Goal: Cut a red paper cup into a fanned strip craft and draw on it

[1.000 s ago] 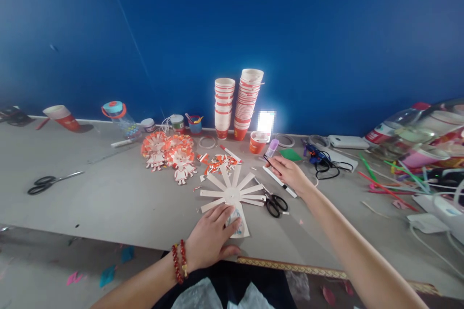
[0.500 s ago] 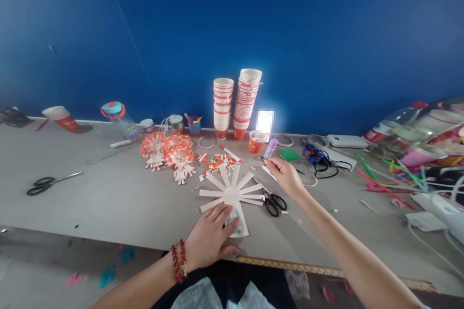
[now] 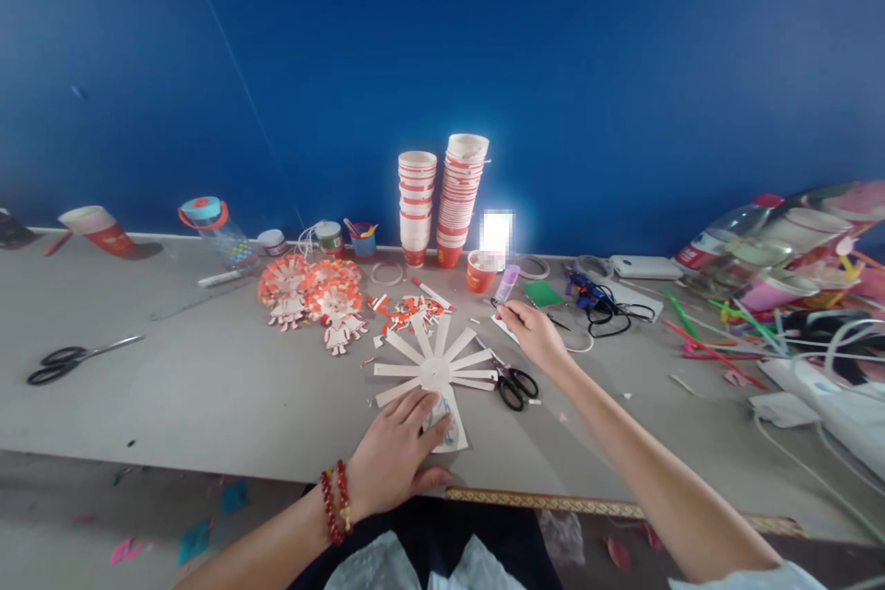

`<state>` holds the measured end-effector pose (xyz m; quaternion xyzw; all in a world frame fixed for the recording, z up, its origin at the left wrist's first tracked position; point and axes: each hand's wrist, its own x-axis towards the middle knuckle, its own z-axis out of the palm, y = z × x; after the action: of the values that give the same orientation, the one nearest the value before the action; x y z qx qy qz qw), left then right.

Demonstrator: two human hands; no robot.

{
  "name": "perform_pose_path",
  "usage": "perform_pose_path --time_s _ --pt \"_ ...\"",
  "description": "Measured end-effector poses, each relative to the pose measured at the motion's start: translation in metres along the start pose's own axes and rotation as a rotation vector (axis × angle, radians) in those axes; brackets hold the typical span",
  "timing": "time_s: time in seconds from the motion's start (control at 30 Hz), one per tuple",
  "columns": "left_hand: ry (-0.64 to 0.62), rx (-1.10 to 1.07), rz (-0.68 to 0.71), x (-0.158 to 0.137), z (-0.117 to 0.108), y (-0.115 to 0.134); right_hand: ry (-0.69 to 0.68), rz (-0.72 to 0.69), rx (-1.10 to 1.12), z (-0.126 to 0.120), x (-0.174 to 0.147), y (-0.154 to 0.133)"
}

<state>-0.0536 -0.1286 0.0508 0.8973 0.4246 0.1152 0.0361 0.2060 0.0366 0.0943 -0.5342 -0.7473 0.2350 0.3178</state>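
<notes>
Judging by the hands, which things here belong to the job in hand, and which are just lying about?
Seemingly in use:
paper cutout with radiating strips, under the left hand
thin dark item pinched in the right hand, too small to identify
perhaps the near scissors, untouched beside the cutout

Apparently lying about:
far-left scissors
paper-cup stacks
blue-lidded bottle
green square
</notes>
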Motion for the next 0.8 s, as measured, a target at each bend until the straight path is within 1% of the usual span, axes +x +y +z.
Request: perform_pose_path --time_s 0.27,0.43,0.53,0.6,0.67,0.73,0.8 --pt "0.003 0.001 0.001 0.0 -0.001 0.0 0.068 0.026 0.029 0.005 -0.002 0.0" --pt "0.004 -0.003 -0.004 -0.001 0.0 0.0 0.006 0.048 0.148 0.007 0.001 0.004" --pt "-0.009 -0.009 -0.008 -0.001 0.0 0.001 -0.016 0.059 0.222 0.002 -0.004 -0.003" --pt "-0.019 -0.015 -0.02 0.0 0.0 0.001 -0.025 0.061 0.288 -0.002 -0.015 -0.011" --pt "-0.017 -0.021 -0.029 0.0 -0.002 0.001 -0.079 0.054 0.382 -0.006 -0.031 -0.023" --pt "0.017 -0.038 -0.012 -0.002 -0.006 0.002 -0.223 0.049 0.389 -0.008 -0.051 -0.038" --pt "0.117 -0.074 0.008 -0.003 -0.014 0.004 -0.371 0.022 0.308 -0.008 -0.072 -0.056"
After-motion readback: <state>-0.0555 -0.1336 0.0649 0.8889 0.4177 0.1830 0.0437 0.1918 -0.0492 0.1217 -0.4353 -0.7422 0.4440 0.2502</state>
